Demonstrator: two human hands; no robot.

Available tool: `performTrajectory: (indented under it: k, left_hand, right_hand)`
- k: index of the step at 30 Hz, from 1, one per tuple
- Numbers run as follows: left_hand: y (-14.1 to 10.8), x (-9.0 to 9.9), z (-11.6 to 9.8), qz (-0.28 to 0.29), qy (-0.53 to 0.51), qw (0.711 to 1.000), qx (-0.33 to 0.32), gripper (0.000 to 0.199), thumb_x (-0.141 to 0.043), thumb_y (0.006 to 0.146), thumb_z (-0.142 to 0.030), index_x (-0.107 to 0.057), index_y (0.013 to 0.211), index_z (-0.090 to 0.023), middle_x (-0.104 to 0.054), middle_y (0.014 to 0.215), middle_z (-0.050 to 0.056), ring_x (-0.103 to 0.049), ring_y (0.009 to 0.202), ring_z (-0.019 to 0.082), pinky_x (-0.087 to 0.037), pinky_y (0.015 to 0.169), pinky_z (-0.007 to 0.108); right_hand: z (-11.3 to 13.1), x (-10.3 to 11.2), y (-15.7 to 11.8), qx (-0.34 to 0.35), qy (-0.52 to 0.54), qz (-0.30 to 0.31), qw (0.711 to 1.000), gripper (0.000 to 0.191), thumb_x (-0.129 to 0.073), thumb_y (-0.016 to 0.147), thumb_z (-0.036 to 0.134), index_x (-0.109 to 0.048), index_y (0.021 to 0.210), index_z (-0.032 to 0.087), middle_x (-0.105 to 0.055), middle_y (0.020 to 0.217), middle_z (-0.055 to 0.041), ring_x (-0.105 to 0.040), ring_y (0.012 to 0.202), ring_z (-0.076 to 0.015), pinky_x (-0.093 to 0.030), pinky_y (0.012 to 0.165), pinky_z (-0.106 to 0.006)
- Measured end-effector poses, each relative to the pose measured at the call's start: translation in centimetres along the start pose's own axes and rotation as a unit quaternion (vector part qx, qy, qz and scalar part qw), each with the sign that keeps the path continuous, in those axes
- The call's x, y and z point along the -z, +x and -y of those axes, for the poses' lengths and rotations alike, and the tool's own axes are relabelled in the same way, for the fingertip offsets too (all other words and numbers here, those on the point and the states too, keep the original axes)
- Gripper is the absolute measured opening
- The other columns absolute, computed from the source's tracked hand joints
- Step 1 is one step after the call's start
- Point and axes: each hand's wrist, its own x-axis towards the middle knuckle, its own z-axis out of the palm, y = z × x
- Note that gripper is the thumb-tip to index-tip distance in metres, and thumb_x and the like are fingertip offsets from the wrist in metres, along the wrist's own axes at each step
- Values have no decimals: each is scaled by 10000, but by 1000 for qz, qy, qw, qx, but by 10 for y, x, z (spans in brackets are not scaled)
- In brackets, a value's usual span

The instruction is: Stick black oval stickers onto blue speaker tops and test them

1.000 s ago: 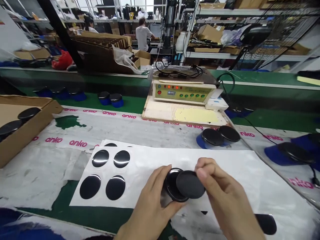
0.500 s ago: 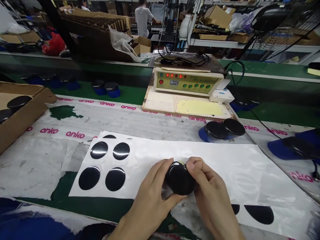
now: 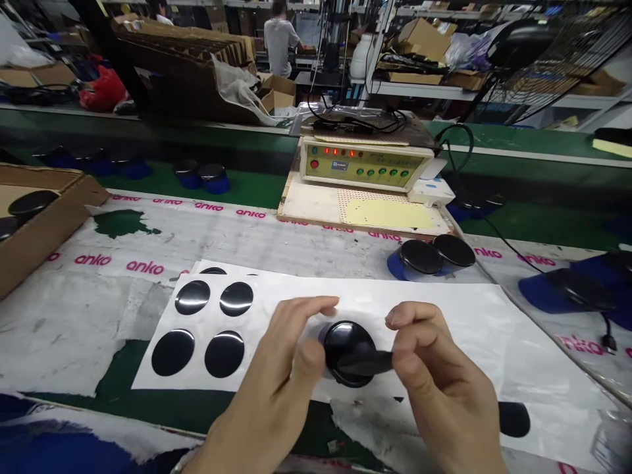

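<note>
A round black-topped piece (image 3: 348,339) stands on the white sheet (image 3: 296,296) between my hands. My left hand (image 3: 276,375) is at its left side, fingers apart and holding nothing. Between thumb and fingertips, my right hand (image 3: 439,368) pinches a thin black disc (image 3: 378,362), seen nearly edge-on and blurred, which overlaps the piece's lower right. Several black round stickers (image 3: 224,353) lie on the left part of the sheet, and a dark shape (image 3: 514,419) shows at its lower right.
Blue pieces with black tops (image 3: 419,257) stand behind the sheet, with others at the right and on the green surface behind. A control box (image 3: 363,168) sits on a board. At the left is a cardboard box (image 3: 59,220). A person (image 3: 280,43) stands in the background.
My left hand has let go of the round piece and opened. My right hand has moved right and away from it, with a thin black disc now showing in its pinch.
</note>
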Motion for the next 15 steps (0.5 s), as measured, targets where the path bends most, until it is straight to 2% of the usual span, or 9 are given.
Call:
performTrajectory:
  k: [2, 5, 7, 10, 12, 15]
  left_hand:
    - [5, 2, -20, 47, -34, 998, 31, 454, -293, 916, -627, -523, 1205, -362, -622, 1038, -8, -543, 1090, 194, -431, 910, 311]
    - [12, 1, -37, 109, -58, 991, 46, 267, -543, 888, -486, -564, 1115, -348, -627, 830, -57, -573, 852, 117, -438, 779, 218]
    - [16, 2, -40, 111, -71, 990, 42, 159, -618, 869, -382, -607, 1020, -332, -606, 762, -75, -552, 753, 78, -426, 692, 167]
    - [17, 8, -37, 113, -88, 989, 39, 97, -617, 873, -366, -638, 951, -313, -595, 756, -73, -538, 716, 62, -411, 635, 148]
    - [17, 14, -35, 151, -95, 983, 42, 133, -584, 888, -399, -644, 941, -293, -604, 834, -56, -545, 757, 71, -422, 668, 162]
    - [14, 21, -34, 213, -82, 973, 39, 160, -638, 847, -400, -647, 948, -276, -590, 943, -37, -542, 858, 100, -435, 761, 190]
  right_hand:
    - [7, -1, -1, 45, -45, 18, 998, 125, -595, 883, 301, -576, 768, 260, -441, 947, -17, -503, 851, -149, -440, 633, -225]
    - [13, -2, -4, 78, -81, 20, 993, 88, -589, 886, 268, -568, 800, 263, -436, 963, -21, -499, 909, -161, -457, 687, -241]
    - [13, -1, -6, 91, -102, 17, 990, 84, -579, 890, 245, -562, 810, 259, -430, 967, -24, -495, 913, -163, -455, 708, -254]
    - [12, 4, -5, 160, -150, 23, 975, 70, -569, 892, 216, -566, 831, 250, -421, 974, -34, -481, 932, -177, -445, 737, -284]
    - [14, 8, -1, 249, -192, 19, 949, 48, -589, 878, 216, -582, 838, 241, -424, 967, -38, -484, 938, -193, -442, 762, -315]
    - [20, 14, 0, 390, -263, -2, 882, 71, -670, 822, 236, -621, 771, 246, -463, 862, -15, -510, 844, -187, -443, 811, -346]
